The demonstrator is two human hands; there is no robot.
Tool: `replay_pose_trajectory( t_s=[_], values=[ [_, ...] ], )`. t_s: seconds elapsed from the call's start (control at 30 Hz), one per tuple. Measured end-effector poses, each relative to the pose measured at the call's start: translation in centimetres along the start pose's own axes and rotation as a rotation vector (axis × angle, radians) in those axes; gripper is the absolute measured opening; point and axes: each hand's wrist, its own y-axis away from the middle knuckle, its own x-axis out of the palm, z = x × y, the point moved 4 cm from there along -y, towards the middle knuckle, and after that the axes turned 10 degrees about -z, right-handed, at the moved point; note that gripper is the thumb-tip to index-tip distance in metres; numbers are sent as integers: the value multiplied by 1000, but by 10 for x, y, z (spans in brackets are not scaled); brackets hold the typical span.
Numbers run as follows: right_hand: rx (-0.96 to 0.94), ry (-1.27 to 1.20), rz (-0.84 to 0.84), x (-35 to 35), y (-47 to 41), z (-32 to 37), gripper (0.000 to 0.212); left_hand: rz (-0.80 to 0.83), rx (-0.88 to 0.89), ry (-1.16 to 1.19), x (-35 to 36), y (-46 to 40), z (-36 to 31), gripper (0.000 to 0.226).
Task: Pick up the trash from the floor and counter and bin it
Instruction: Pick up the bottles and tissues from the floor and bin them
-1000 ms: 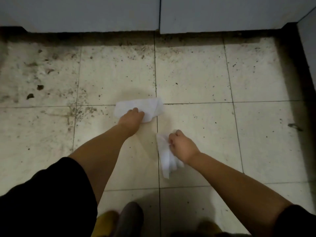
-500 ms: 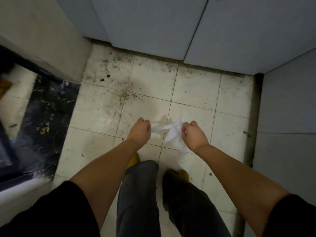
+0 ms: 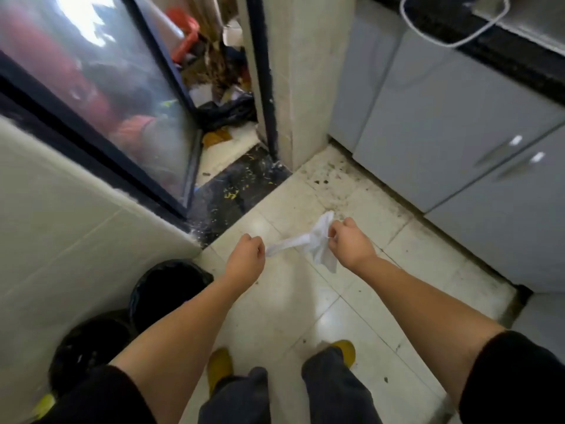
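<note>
White crumpled tissue paper (image 3: 308,241) hangs in the air above the tiled floor (image 3: 305,304), stretched between both hands. My left hand (image 3: 246,261) pinches its thin left end. My right hand (image 3: 351,244) grips the bulkier right part, a flap dangling below it. Two bins lined with black bags stand at the lower left against the white wall: one (image 3: 166,289) just left of my left forearm, another (image 3: 88,347) nearer me.
Grey cabinets (image 3: 428,123) under a dark counter (image 3: 489,47) line the right side. A glass sliding door (image 3: 101,87) and dark threshold (image 3: 238,185) lie ahead left, with clutter beyond. My legs and yellow shoes (image 3: 218,367) are below.
I have stood up from crouching and turned left. Both hands lifted the tissue off the floor; the bins and doorway came into view.
</note>
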Motion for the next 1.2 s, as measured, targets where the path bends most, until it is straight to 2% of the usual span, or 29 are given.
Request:
replay_pose_trajectory(
  t_s=[0.2, 0.33, 0.43, 0.53, 0.73, 0.83, 0.9, 0.97, 1.07, 1.13, 1.2],
  values=[
    [-184, 37, 97, 75, 45, 154, 17, -69, -252, 100, -58, 73, 166, 19],
    [-145, 24, 128, 145, 73, 231, 17, -103, -467, 208, -72, 115, 287, 37],
    [-95, -9, 149, 194, 79, 267, 18, -79, -683, 264, -69, 133, 364, 26],
    [-53, -21, 179, 247, 76, 288, 18, -46, -771, 335, -38, 132, 414, 18],
    [5, -69, 201, 384, 37, 297, 22, -32, -817, 549, 70, 77, 461, 31],
    [5, -60, 234, 475, 7, 288, 22, -47, -848, 554, 143, 44, 495, 36],
    [5, -36, 264, 535, -14, 278, 23, -43, -849, 506, 192, 22, 521, 29],
    [10, -7, 309, 576, -28, 268, 28, 38, -798, 394, 221, 2, 536, 20],
    [2, 116, 393, 637, -50, 252, 34, 250, -712, 182, 276, -32, 564, 32],
    [-24, 195, 508, 663, -60, 247, 38, 476, -674, 15, 306, -46, 582, 48],
    [-71, 361, 652, 671, -64, 252, 49, 623, -645, -75, 319, -50, 592, 69]
  ],
)
